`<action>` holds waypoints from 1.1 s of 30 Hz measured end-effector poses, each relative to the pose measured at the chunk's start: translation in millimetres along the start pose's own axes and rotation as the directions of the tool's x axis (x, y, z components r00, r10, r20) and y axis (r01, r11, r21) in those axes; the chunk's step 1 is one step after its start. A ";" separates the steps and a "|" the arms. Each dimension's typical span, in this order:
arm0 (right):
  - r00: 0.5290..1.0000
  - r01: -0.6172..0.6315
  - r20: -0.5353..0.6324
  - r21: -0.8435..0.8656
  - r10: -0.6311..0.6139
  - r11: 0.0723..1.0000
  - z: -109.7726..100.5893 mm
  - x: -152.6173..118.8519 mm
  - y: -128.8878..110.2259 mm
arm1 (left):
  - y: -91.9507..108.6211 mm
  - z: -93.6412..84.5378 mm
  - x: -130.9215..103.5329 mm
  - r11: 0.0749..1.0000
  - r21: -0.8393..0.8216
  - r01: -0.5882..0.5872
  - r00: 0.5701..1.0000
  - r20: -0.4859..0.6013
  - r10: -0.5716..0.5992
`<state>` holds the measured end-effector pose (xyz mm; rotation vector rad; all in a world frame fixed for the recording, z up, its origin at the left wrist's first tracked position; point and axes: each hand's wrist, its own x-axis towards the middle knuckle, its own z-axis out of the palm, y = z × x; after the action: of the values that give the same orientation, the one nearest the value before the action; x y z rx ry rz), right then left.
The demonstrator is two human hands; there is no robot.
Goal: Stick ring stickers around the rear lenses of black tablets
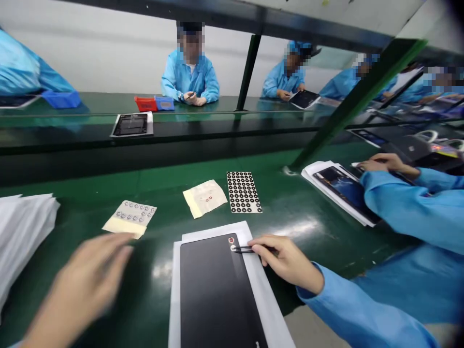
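Green table (277, 186), tweezers (244, 251) crosswise, pointing left

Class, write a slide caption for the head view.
Right hand holds black tweezers at a white disc on a dark panel.

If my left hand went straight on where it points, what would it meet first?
Your left hand would probably meet the yellow-edged sheet of round stickers just ahead, though the hand's height is unclear.

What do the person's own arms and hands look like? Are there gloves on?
No gloves! The right hand is bare, coming out of a long, loose, light-blue sleeve. The left hand is bare too, but blurry.
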<state>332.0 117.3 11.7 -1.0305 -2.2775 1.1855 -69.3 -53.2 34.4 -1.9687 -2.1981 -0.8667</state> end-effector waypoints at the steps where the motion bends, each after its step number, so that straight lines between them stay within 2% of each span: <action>1: 0.996 0.094 0.014 -0.129 -0.092 0.987 3.1 -1.8 2.2 | 24.7 23.4 -0.5 0.993 -0.096 -0.073 0.993 0.081 0.081; 2: 0.984 0.177 0.049 -0.257 -0.170 0.950 5.6 -3.8 3.8 | 50.1 43.5 -0.3 0.970 -0.200 -0.135 0.977 0.136 0.164; 4: 0.961 0.278 0.132 -0.449 -0.244 0.849 8.6 -7.3 4.3 | 96.1 73.6 3.4 0.929 -0.333 -0.161 0.941 0.231 0.246; 6: 0.957 0.289 0.165 -0.552 -0.238 0.782 8.8 -8.1 1.9 | 127.9 92.6 11.0 0.921 -0.373 -0.111 0.928 0.293 0.230; 8: 0.960 0.281 0.174 -0.607 -0.220 0.744 7.1 -5.4 -1.8 | 144.0 104.9 19.5 0.928 -0.370 -0.047 0.930 0.323 0.176; 11: 0.949 0.313 0.198 -0.657 -0.244 0.686 3.6 2.8 -5.7 | 149.0 117.8 27.0 0.922 -0.387 0.007 0.946 0.302 0.119; 14: 0.923 0.385 0.254 -0.648 -0.289 0.657 0.6 10.3 -5.4 | 146.8 125.5 26.1 0.904 -0.426 0.011 0.963 0.249 0.106; 17: 0.885 0.464 0.307 -0.649 -0.350 0.603 -1.1 14.9 -3.6 | 145.3 127.7 22.7 0.892 -0.451 0.025 0.968 0.233 0.090; 20: 0.858 0.507 0.314 -0.643 -0.406 0.574 -1.8 18.5 -3.1 | 145.2 127.3 21.9 0.883 -0.467 0.041 0.968 0.238 0.081; 26: 0.831 0.547 0.309 -0.604 -0.463 0.580 -0.8 27.1 -3.5 | 144.5 127.3 22.4 0.888 -0.458 0.035 0.962 0.255 0.094; 30: 0.855 0.498 0.219 -0.601 -0.471 0.624 -1.5 31.4 -0.2 | 145.7 129.7 22.0 0.913 -0.407 0.002 0.960 0.258 0.113; 33: 0.866 0.483 0.202 -0.577 -0.458 0.659 -2.9 33.5 0.0 | 149.2 132.5 23.7 0.931 -0.364 -0.024 0.958 0.257 0.125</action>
<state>311.6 144.0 13.2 -0.5070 -2.7957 0.2349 107.2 30.3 -13.5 -2.4605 -2.2096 -1.1103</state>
